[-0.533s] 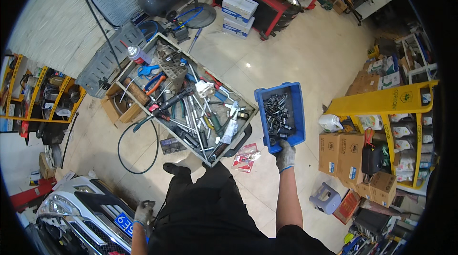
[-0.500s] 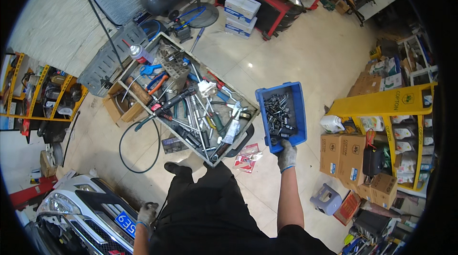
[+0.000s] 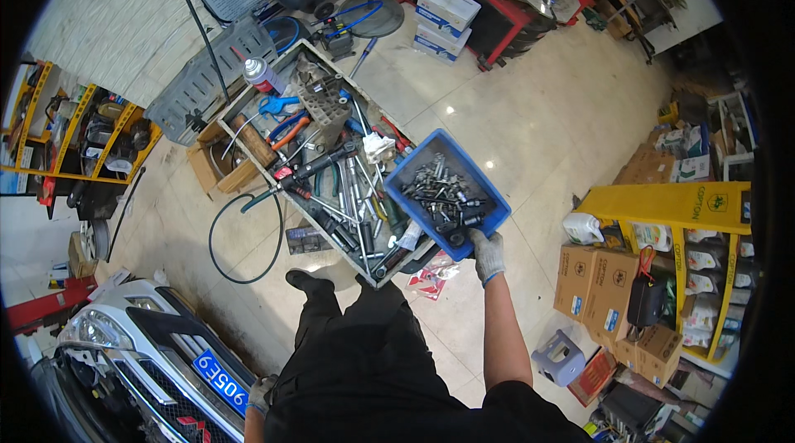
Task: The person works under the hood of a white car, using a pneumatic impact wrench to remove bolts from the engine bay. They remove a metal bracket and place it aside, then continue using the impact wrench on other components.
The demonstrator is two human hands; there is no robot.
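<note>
Fingers (image 3: 489,246) of the gloved right hand (image 3: 487,254) were clamped on the near corner of a blue rectangular plastic bin (image 3: 447,193), holding it up off the floor. That bin was loaded with a jumble of small dark and silvery metal bits, sockets and the like (image 3: 440,196), piled mostly toward the corner closest to the fingers.

Just to the left of the fingers, and partly under the bin's far edge, sat a big open tray-style counter (image 3: 389,273) crammed with wrenches, pliers and screwdrivers. At its far end stood a spray can with a red top (image 3: 258,72), well away from the fingers.

Left hand (image 3: 261,394), also in a grey glove, hung down low by the hip, well apart from the bin and right next to the front of a silver car with a blue plate (image 3: 149,352). Honestly couldn't tell if its fingers were curled or loose, too small and half hidden.

Off to the right of the holding fingers were stacked brown cardboard boxes (image 3: 600,286) beneath a yellow display rack (image 3: 671,204). A looping black hose (image 3: 240,236) lay on the shiny tiled floor (image 3: 546,128) on the far left side of the tray.
</note>
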